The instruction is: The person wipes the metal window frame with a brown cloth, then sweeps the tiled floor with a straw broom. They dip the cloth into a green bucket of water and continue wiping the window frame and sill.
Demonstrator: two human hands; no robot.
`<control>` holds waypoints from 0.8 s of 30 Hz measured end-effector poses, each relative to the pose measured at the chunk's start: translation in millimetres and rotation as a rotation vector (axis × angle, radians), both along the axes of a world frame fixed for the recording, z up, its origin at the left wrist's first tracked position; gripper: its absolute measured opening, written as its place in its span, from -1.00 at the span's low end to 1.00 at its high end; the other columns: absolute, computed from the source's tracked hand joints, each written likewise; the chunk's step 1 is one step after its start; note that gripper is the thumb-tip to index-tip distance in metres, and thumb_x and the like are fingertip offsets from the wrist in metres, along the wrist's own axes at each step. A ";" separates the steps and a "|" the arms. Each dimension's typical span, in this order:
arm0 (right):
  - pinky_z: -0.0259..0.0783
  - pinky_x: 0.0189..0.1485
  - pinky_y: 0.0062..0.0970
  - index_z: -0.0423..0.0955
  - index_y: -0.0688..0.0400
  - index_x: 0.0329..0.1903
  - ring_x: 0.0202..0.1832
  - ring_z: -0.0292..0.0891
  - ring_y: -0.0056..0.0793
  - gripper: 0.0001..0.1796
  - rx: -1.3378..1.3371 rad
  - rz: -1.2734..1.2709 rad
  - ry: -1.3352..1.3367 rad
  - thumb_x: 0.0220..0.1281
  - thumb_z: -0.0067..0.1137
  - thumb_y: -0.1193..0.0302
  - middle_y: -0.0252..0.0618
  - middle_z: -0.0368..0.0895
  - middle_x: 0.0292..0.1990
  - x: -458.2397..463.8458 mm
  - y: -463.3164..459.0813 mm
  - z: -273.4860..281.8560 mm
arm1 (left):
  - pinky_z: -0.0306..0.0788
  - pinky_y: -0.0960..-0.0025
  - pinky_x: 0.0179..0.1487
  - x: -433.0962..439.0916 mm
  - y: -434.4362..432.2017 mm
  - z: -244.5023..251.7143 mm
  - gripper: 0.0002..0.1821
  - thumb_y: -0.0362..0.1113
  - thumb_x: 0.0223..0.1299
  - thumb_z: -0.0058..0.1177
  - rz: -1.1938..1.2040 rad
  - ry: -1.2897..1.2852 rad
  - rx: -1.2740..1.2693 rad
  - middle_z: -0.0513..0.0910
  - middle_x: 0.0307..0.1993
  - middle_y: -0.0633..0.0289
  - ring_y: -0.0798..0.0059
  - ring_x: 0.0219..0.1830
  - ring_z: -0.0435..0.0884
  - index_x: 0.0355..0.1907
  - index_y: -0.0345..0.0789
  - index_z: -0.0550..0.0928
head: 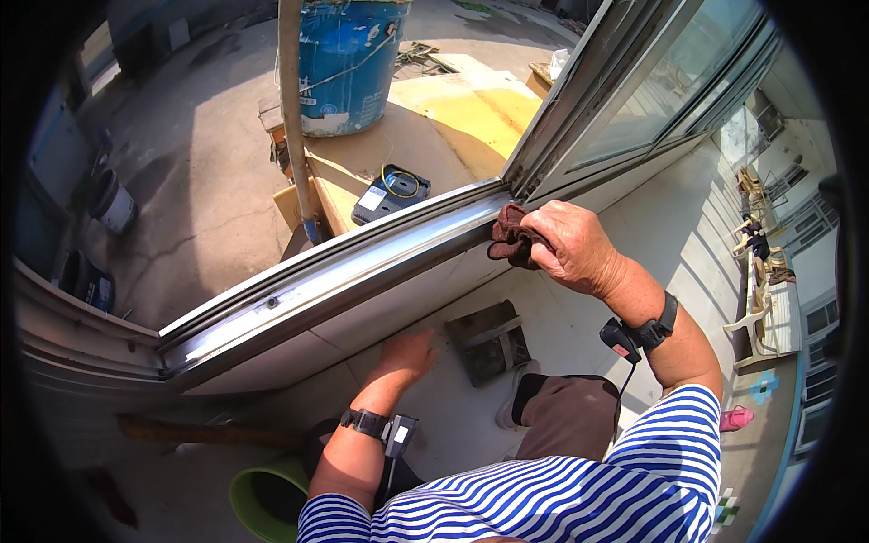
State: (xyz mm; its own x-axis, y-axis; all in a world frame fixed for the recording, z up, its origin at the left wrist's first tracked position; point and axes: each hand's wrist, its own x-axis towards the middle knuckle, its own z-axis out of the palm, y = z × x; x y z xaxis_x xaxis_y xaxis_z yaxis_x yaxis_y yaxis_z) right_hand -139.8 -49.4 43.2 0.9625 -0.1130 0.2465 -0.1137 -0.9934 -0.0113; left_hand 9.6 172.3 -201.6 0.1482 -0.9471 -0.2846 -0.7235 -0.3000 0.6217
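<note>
My right hand (570, 248) grips a bunched dark brown cloth (514, 237). The cloth rests against the right end of the metal window sill track (353, 271), by the corner where the upright window frame (567, 102) meets it. My left hand (407, 356) hangs below the sill, in front of the white tiled wall, slightly blurred. It appears to hold nothing, with thumb and fingertips apart. Both wrists wear black straps with small dark devices, a cable running from each.
Outside the window, a blue paint bucket (349, 68) and a black plastic device (392, 195) with a yellow cable sit on a yellowish surface. A pole (290, 102) stands close by. Inside are a dark rectangular object (487, 343) on the floor, a green bucket (254, 506) and chairs (757, 305).
</note>
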 end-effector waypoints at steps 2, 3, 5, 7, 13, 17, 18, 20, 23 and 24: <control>0.53 -0.12 -0.10 0.50 0.10 -0.09 -0.24 0.56 -0.07 -0.78 0.150 -0.132 0.128 0.20 0.17 0.39 -0.14 0.61 -0.34 -26.8 23.8 -10.4 | 0.53 -0.13 0.00 -1.5 0.2 0.8 -0.54 -0.05 0.34 0.13 0.001 -0.023 -0.007 0.71 -0.16 -0.14 -0.20 -0.08 0.67 0.21 -0.21 0.52; 0.53 -0.15 -0.07 0.50 0.10 -0.08 -0.24 0.57 -0.07 -0.79 0.198 -0.200 0.227 0.23 0.15 0.39 -0.14 0.61 -0.35 -37.5 30.7 -19.2 | 0.53 -0.12 0.00 -3.1 -0.2 1.3 -0.53 -0.05 0.34 0.13 -0.002 -0.030 0.020 0.71 -0.17 -0.14 -0.20 -0.08 0.67 0.21 -0.22 0.51; 0.54 -0.15 -0.19 0.51 0.17 -0.05 -0.24 0.60 -0.06 -0.81 0.431 -0.337 0.165 0.35 0.10 0.39 -0.07 0.65 -0.33 -57.6 35.8 -38.5 | 0.54 -0.11 0.00 -7.0 0.0 3.1 -0.53 -0.06 0.33 0.15 -0.034 -0.020 0.024 0.72 -0.15 -0.13 -0.19 -0.09 0.67 0.21 -0.22 0.53; 0.53 -0.16 -0.28 0.52 0.20 -0.04 -0.28 0.62 -0.13 -0.80 0.712 -0.464 0.061 0.40 0.09 0.38 -0.06 0.67 -0.33 -71.9 37.7 -58.0 | 0.56 -0.07 0.01 -11.4 1.9 8.8 -0.55 -0.11 0.32 0.16 -0.018 0.014 -0.003 0.72 -0.13 -0.12 -0.18 -0.08 0.68 0.20 -0.23 0.54; 0.49 -0.20 -0.47 0.57 0.25 -0.06 -0.34 0.50 -0.60 -0.77 1.075 -0.502 -0.193 0.45 0.17 0.32 -0.29 0.64 -0.39 -97.3 61.5 -127.2 | 0.61 0.12 0.04 -20.3 -7.2 70.4 -0.63 -0.34 0.27 0.24 0.093 0.111 -0.531 0.74 -0.08 -0.01 -0.03 -0.02 0.71 0.13 -0.28 0.60; 0.51 -0.18 -0.51 0.56 0.27 -0.06 -0.33 0.52 -0.63 -0.78 1.107 -0.577 -0.245 0.44 0.18 0.36 -0.28 0.65 -0.41 -103.0 72.2 -161.7 | 0.63 0.19 0.03 -26.0 -63.9 140.2 -0.60 -0.40 0.13 0.30 -0.049 -0.255 -0.842 0.72 -0.04 0.09 0.12 0.01 0.71 0.07 -0.29 0.62; 0.51 -0.17 -0.52 0.56 0.27 -0.05 -0.33 0.53 -0.63 -0.78 1.162 -0.514 -0.310 0.43 0.18 0.36 -0.28 0.65 -0.41 -106.7 75.0 -165.1 | 0.58 0.16 0.15 -24.8 -83.3 159.1 -0.57 -0.40 0.09 0.30 -0.151 -0.377 -0.911 0.68 0.05 0.11 0.14 0.13 0.65 0.08 -0.31 0.62; 0.51 -0.12 -0.53 0.56 0.27 -0.04 -0.30 0.56 -0.58 -0.76 1.293 -0.508 -0.226 0.41 0.18 0.36 -0.27 0.69 -0.37 -109.9 76.7 -167.3 | 0.38 0.06 0.37 -24.2 -118.6 192.3 -0.53 -0.37 0.11 0.30 -0.233 -0.700 -0.896 0.55 0.26 0.12 0.14 0.37 0.46 0.13 -0.27 0.60; 0.53 -0.11 -0.53 0.56 0.28 -0.06 -0.29 0.60 -0.54 -0.78 1.388 -0.291 -0.268 0.42 0.14 0.38 -0.25 0.71 -0.37 -116.5 75.4 -160.4 | 0.21 -0.03 0.50 -25.8 -172.4 231.7 -0.62 -0.36 0.17 0.18 -0.392 -1.066 -0.995 0.52 0.29 0.14 0.21 0.45 0.36 0.09 -0.26 0.63; 0.56 -0.16 -0.48 0.55 0.31 -0.09 -0.35 0.62 -0.53 -0.79 1.335 -0.296 -0.247 0.46 0.06 0.41 -0.25 0.71 -0.41 -116.1 74.2 -157.1 | 0.16 -0.03 0.55 -29.2 -190.3 240.8 -0.62 -0.36 0.16 0.18 -0.414 -1.139 -1.039 0.53 0.28 0.16 0.24 0.45 0.36 0.08 -0.26 0.65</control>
State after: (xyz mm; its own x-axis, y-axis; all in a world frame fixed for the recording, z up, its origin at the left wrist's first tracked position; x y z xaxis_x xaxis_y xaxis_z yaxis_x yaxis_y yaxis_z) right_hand -255.9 24.8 -113.9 0.8097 -0.5847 -0.0500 -0.1718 -0.1547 -0.9729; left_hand -19.6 -18.1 39.2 -0.4821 -0.6774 0.5556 -0.8524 0.2160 -0.4762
